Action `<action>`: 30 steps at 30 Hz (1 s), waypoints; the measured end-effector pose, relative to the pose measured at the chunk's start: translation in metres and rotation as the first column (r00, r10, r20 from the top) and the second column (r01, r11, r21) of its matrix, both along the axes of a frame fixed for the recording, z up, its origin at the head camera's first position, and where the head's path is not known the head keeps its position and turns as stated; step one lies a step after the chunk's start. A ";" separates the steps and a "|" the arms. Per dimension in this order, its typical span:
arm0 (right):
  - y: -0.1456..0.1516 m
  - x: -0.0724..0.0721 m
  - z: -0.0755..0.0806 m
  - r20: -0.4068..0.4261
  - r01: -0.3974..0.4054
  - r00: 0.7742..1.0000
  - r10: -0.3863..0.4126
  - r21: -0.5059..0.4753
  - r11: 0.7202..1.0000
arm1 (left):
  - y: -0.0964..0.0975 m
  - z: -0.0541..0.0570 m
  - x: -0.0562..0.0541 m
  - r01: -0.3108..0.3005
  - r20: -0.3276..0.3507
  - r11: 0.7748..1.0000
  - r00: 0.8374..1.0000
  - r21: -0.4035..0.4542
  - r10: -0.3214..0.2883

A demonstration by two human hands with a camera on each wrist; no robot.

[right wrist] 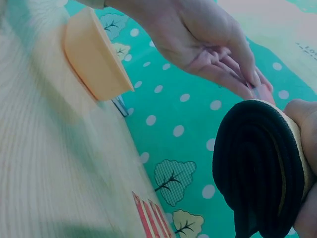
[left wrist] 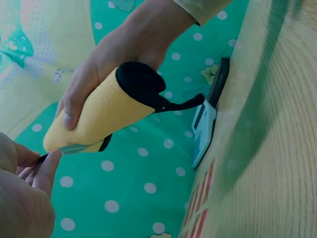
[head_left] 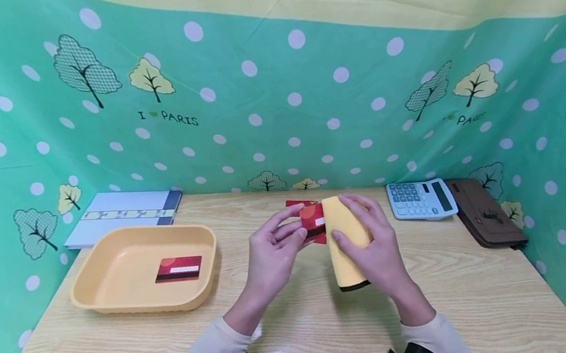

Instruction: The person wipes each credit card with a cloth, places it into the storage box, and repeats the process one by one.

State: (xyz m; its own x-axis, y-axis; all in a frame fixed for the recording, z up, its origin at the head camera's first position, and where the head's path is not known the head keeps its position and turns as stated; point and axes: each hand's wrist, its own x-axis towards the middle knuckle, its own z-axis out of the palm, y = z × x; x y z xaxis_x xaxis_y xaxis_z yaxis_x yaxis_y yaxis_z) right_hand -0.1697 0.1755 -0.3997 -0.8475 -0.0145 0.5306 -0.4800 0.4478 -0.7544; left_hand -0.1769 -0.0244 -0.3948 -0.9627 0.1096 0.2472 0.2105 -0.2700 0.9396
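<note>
My left hand [head_left: 275,253] pinches a red card [head_left: 312,219] between thumb and fingers, in the air above the table. The card's right edge meets the folded yellow cloth [head_left: 346,246], which has black trim. In the right wrist view the rolled black side of the cloth [right wrist: 257,163] faces the camera. My right hand [head_left: 374,242] grips the cloth, thumb on its near face and fingers over its far side. Red cards lie on the table behind the hands, partly hidden in the head view; their red and pale stripes [left wrist: 199,201] show in the left wrist view.
A pale orange tray [head_left: 115,307] stands at the left with one red card [head_left: 179,269] in it. Behind it lies a white and blue folder [head_left: 115,203]. A light blue calculator [head_left: 420,200] and a brown wallet-like case [head_left: 483,212] sit at the right, near the curtain.
</note>
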 end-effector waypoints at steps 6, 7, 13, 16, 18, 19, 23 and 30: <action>0.012 -0.005 -0.001 0.006 0.042 0.999 -0.042 -0.008 0.999 | -0.015 0.013 -0.005 0.000 -0.017 0.999 1.000 -0.051 -0.001; 0.014 -0.006 -0.001 0.008 0.051 0.999 -0.051 -0.007 0.999 | -0.020 0.016 -0.006 -0.010 -0.016 0.998 1.000 -0.062 0.009; 0.028 -0.009 0.001 0.015 0.106 0.994 -0.106 -0.007 0.994 | -0.056 0.030 -0.014 -0.104 0.004 0.987 0.994 -0.126 0.106; 0.033 -0.009 0.005 0.019 0.130 0.991 -0.129 -0.015 0.991 | -0.073 0.033 -0.017 -0.120 0.014 0.978 0.992 -0.168 0.125; 0.037 -0.010 0.006 0.025 0.141 0.990 -0.141 -0.019 0.990 | -0.084 0.033 -0.019 -0.118 0.019 0.973 0.992 -0.200 0.125; 0.038 -0.010 0.006 0.028 0.146 0.989 -0.146 -0.019 0.989 | -0.090 0.032 -0.019 -0.117 0.023 0.968 0.992 -0.221 0.126; 0.042 -0.010 0.007 0.041 0.154 0.987 -0.154 -0.021 0.988 | -0.111 0.028 -0.021 -0.125 0.006 0.950 0.991 -0.286 0.132; 0.044 -0.010 0.006 0.038 0.145 0.989 -0.144 -0.030 0.989 | -0.148 0.022 -0.017 -0.167 0.012 0.881 0.981 -0.442 0.192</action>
